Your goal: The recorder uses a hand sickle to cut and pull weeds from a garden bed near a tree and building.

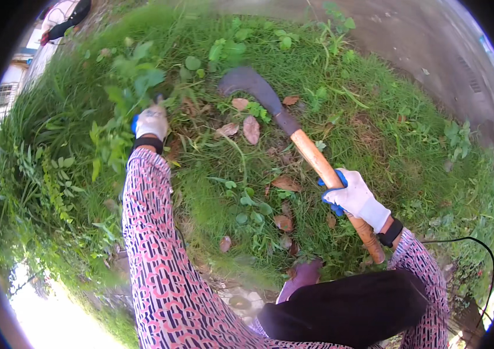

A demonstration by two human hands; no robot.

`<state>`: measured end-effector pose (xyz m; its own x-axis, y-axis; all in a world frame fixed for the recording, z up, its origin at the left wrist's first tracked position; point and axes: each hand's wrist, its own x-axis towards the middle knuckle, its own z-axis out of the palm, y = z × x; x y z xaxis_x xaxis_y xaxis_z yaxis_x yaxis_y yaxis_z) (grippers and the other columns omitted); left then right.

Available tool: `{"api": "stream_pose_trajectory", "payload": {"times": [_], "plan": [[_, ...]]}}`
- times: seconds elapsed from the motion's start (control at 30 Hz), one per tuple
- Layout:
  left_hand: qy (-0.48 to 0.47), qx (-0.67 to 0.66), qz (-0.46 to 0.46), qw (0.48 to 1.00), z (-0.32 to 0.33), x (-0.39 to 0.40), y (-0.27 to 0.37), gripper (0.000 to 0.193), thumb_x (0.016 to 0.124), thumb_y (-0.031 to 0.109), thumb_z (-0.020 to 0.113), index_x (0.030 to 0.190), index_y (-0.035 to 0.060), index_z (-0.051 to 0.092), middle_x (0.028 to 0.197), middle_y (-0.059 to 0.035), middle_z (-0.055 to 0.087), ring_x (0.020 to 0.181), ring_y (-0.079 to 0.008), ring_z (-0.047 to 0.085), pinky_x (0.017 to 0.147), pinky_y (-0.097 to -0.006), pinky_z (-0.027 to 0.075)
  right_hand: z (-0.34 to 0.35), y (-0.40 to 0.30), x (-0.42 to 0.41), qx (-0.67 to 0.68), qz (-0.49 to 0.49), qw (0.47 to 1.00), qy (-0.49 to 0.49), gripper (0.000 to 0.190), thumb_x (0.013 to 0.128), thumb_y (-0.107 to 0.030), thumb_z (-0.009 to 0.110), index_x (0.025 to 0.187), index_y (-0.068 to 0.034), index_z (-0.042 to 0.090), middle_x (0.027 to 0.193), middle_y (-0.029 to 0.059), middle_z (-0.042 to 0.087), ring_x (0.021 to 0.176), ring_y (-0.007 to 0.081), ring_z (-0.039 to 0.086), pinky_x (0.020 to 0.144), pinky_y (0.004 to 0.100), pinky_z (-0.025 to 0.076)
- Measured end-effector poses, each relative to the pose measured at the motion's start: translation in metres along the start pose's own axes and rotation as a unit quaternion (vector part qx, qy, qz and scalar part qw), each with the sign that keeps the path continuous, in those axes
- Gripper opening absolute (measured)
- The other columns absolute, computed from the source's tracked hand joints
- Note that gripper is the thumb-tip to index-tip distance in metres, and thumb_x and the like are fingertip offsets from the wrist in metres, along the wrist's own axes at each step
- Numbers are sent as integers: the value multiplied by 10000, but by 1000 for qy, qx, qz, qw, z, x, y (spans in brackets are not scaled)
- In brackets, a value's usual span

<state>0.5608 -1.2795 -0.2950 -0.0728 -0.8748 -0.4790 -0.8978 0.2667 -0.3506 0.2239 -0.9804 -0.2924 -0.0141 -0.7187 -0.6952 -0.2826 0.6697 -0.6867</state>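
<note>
My right hand (pixel 354 198), in a white glove with blue-coated fingers, grips the wooden handle (pixel 312 152) of a billhook. Its dark, hooked steel blade (pixel 251 85) lies low over the grass, with the curved tip pointing left. Further left, my left hand (pixel 151 122) wears a matching glove and reaches in among leafy weeds (pixel 142 80). Those leaves are blurred beside the hand. Most of the left fingers are turned away, so whether they hold stems is hidden.
Dry brown leaves (pixel 251 130) lie on the grass (pixel 360 131) between my hands. A paved surface (pixel 421 48) borders the grass at upper right. My purple shoe (pixel 301 277) stands close below. A black cable (pixel 487 248) loops beside my right sleeve. Another person's leg (pixel 70 24) shows at top left.
</note>
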Motion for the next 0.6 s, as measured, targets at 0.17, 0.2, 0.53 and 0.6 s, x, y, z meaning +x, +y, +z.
{"api": "stream_pose_trajectory", "payload": {"times": [0.17, 0.2, 0.53, 0.6], "plan": [[91, -33, -73, 993, 38, -3, 11, 584, 801, 83, 421, 1338, 12, 203, 1353, -208, 273, 1053, -340, 508, 889, -378, 425, -23, 13, -30, 275, 63, 953, -111, 332, 700, -24, 581, 1026, 32, 554, 622, 31, 541, 458, 97, 507, 416, 237, 430], [90, 29, -65, 993, 40, 2, 13, 583, 812, 94, 415, 1348, 37, 195, 1372, -187, 240, 1049, -334, 514, 885, -393, 424, -21, 20, -35, 248, 74, 962, -90, 307, 692, -26, 596, 996, 14, 569, 620, 26, 543, 467, 91, 507, 424, 241, 430], [-23, 132, -109, 985, 29, 2, -27, 601, 722, 207, 570, 1276, 70, 383, 1276, -197, 401, 987, -300, 560, 819, -338, 461, -11, 28, -41, 132, 67, 989, -18, 180, 684, -52, 620, 857, -12, 588, 587, 23, 550, 468, 88, 520, 441, 238, 438], [-5, 41, -98, 994, 34, -13, -25, 492, 708, 218, 578, 1155, 39, 476, 1212, -217, 447, 980, -308, 560, 824, -339, 457, -13, 30, -41, 112, 60, 992, -3, 192, 677, -57, 624, 860, -13, 588, 571, 24, 548, 455, 93, 517, 442, 239, 440]]}}
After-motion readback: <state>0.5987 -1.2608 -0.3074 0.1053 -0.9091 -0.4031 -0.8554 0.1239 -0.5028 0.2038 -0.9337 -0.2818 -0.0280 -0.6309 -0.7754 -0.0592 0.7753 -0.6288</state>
